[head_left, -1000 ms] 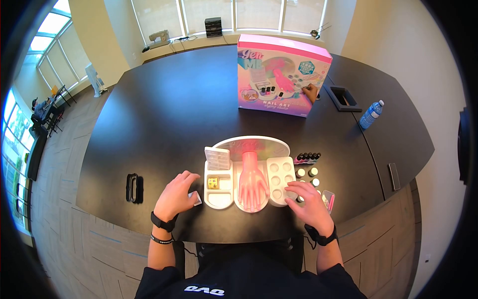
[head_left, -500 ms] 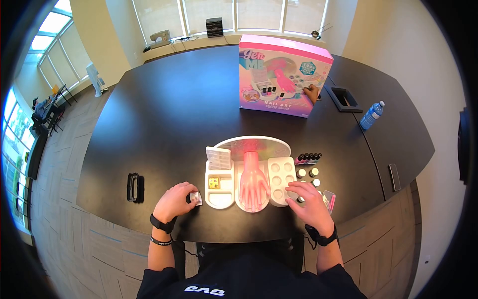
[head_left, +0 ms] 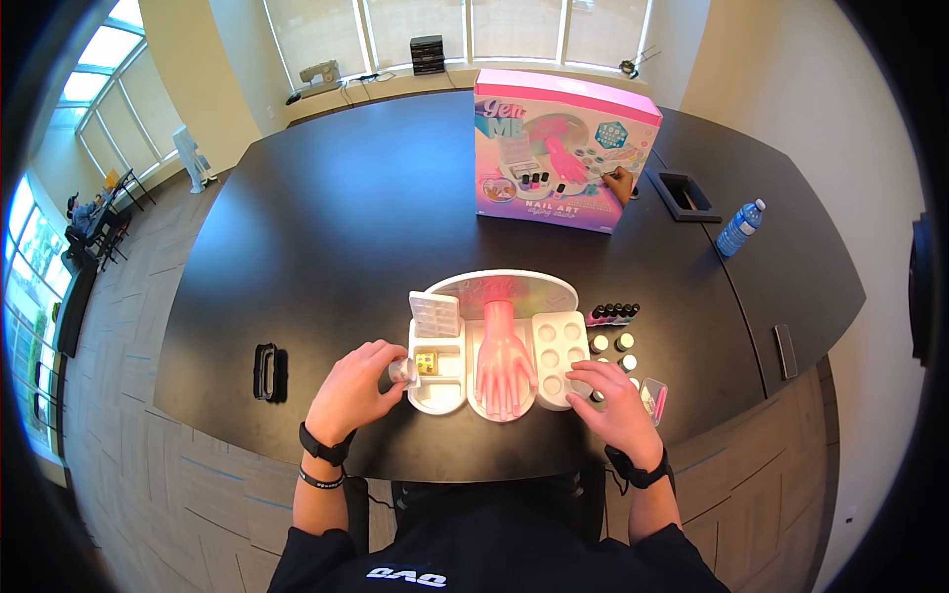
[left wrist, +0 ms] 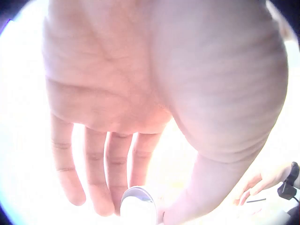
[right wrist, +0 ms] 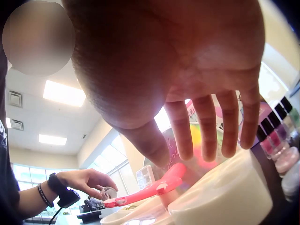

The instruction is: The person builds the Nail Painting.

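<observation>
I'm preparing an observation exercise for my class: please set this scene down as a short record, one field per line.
Setting: dark table
Left hand: pinching a small round container
Right hand: open, by the section with round wells; contact unclear
Centre: pink model hand, fingers pointing towards the person
Left compartments: yellow item in one
Right side: black-capped bottles in a row, white-capped bottles nearer the person
Far side: upright nail art box; water bottle to its right
</observation>
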A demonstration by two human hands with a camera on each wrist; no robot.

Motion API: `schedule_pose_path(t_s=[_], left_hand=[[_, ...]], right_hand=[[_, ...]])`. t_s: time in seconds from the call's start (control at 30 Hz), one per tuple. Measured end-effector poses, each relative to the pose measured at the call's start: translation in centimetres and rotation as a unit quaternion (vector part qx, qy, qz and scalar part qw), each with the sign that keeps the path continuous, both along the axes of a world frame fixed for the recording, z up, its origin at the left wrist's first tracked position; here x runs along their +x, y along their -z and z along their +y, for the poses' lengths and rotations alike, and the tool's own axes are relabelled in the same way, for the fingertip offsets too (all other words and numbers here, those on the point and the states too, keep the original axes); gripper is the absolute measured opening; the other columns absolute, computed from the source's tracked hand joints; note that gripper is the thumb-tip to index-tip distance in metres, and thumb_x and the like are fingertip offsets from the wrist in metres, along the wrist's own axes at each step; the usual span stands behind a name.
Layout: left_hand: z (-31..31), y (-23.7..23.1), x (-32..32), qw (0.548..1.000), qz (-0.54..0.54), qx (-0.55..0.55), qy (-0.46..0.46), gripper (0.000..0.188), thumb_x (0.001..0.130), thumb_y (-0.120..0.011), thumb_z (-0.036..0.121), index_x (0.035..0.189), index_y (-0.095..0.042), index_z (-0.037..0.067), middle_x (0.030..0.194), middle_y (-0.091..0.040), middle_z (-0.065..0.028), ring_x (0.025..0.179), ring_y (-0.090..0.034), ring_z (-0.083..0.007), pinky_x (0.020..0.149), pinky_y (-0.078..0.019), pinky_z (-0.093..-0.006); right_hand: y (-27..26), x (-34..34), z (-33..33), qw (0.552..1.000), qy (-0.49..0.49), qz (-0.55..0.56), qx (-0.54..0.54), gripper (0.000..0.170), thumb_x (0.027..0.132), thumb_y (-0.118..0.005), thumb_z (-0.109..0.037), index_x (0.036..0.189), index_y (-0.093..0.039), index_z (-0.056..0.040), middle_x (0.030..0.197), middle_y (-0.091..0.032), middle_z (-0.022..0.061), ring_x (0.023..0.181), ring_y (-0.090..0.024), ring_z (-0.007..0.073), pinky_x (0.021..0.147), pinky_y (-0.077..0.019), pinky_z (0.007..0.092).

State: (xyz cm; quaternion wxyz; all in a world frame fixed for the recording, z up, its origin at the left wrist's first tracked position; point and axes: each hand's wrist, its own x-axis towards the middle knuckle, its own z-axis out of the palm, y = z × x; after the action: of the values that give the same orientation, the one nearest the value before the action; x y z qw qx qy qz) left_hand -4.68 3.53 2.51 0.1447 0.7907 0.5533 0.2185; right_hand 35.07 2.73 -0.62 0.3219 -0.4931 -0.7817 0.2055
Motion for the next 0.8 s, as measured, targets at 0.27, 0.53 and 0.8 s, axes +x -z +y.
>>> schedule_pose_path(t_s=[0.27, 0.53, 0.8], left_hand=[[1.9, 0.0, 2.3, 0.997, -0.019, 0.049, 0.064, 0.029, 0.087, -0.078, 0.010, 0.114, -0.069, 0.004, 0.108, -0.072, -0.0106, 0.103, -0.068, -0.0342, 0.092, -0.0566, -0.0457], [3.2, 1.2, 3.8, 0.994, -0.020, 0.057, 0.090, 0.027, 0.087, -0.077, 0.008, 0.113, -0.069, 0.004, 0.113, -0.067, -0.0096, 0.107, -0.066, -0.0337, 0.093, -0.0559, -0.0461], [3.9, 2.7, 4.0, 0.995, 0.001, 0.050, 0.083, 0.029, 0.087, -0.078, 0.009, 0.115, -0.071, 0.005, 0.114, -0.066, -0.0106, 0.113, -0.064, -0.0332, 0.098, -0.0542, -0.0452]], right_hand=[[0.2, 0.1, -0.2, 1.000, 0.002, 0.006, -0.004, 0.028, 0.092, -0.082, -0.012, 0.119, -0.078, -0.0040, 0.127, -0.075, 0.0137, 0.120, -0.067, 0.0363, 0.106, -0.0544, 0.0445], [0.2, 0.1, -0.3, 1.000, 0.009, 0.003, -0.011, 0.027, 0.093, -0.082, -0.011, 0.118, -0.078, -0.0042, 0.127, -0.076, 0.0138, 0.121, -0.067, 0.0375, 0.109, -0.0534, 0.0452], [0.4, 0.1, -0.2, 1.000, 0.006, 0.011, -0.015, 0.028, 0.092, -0.083, -0.011, 0.118, -0.078, -0.0041, 0.127, -0.076, 0.0144, 0.121, -0.067, 0.0386, 0.109, -0.0530, 0.0453]])
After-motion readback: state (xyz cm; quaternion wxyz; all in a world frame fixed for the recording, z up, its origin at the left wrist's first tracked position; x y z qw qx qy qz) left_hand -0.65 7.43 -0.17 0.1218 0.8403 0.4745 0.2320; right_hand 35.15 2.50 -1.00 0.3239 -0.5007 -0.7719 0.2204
